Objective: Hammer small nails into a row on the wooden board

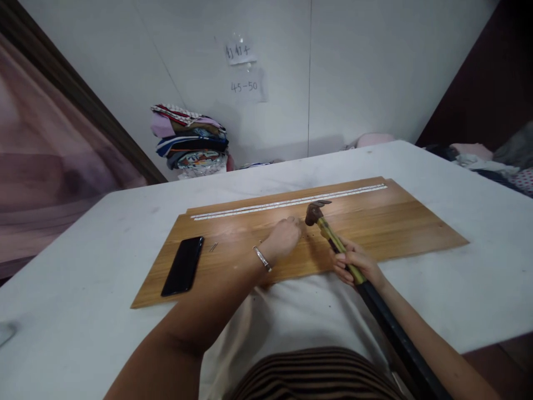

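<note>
A wooden board [375, 228] lies on the white table [83, 289]. My right hand [353, 264] is wrapped round the yellow and black handle of a claw hammer [318, 214], whose rusty head rests low over the board. My left hand [283, 239], with a silver bracelet at the wrist, rests on the board just left of the hammer head, its fingers pinched together on something too small to make out. A few loose nails [213, 247] lie on the board further left.
A black phone [183, 265] lies at the board's left end. A white strip [291, 201] runs along its far edge. Folded clothes [189, 141] are stacked against the wall, and more fabric lies at the far right [491, 161].
</note>
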### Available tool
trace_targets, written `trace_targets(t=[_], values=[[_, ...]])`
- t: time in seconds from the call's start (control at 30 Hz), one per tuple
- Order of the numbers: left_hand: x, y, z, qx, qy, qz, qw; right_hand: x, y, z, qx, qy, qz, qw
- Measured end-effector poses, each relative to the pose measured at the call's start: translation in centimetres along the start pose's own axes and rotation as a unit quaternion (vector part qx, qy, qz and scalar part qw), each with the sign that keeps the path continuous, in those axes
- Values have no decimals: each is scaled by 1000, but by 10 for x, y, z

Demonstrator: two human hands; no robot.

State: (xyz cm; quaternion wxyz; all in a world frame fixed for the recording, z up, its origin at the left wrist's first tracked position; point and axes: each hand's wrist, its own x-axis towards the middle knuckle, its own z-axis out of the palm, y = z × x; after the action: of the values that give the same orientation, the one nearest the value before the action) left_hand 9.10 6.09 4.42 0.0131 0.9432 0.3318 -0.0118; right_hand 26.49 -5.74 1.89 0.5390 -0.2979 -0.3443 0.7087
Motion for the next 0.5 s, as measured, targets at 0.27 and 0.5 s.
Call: trace_targets(t=[0.27, 0.5], values=[[2, 4, 2, -25, -7, -15, 1000, 0, -2, 3, 7, -1, 0, 1000], [7, 2, 14, -125, 31, 0, 992, -1, -4, 4, 9, -3, 4, 1000]])
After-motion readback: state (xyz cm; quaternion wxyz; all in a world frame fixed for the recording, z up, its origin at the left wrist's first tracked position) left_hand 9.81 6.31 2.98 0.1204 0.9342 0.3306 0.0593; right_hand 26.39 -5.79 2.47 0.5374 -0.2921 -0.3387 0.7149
